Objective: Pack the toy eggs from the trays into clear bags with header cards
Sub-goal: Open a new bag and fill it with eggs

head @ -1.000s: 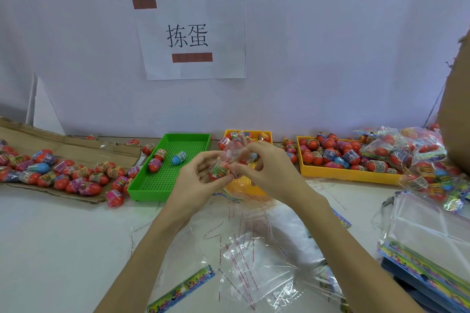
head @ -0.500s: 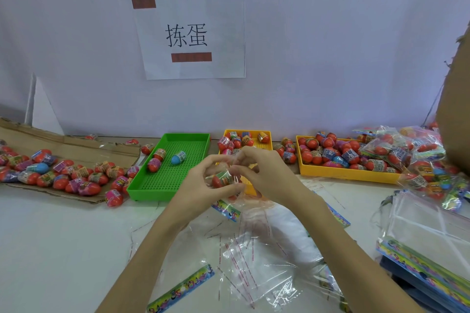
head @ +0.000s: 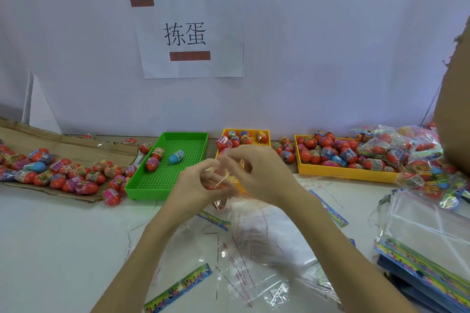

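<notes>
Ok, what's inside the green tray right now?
The green tray holds three toy eggs at its far end: two red ones and a blue one. Its near right corner is covered by the left hand, so anything there is unseen.

Thin, crinkly clear plastic film catches the light in the bag pinched between both hands, and the loose bags on the smooth, matt white counter glint just as glossy. The green tray is shiny moulded plastic with a perforated floor, the two yellow trays the same hard gloss, and the toy eggs show slick plastic shells with printed wrap bands. Rough, matt brown cardboard lies at left, and plain matt paper makes the wall sign.
</notes>
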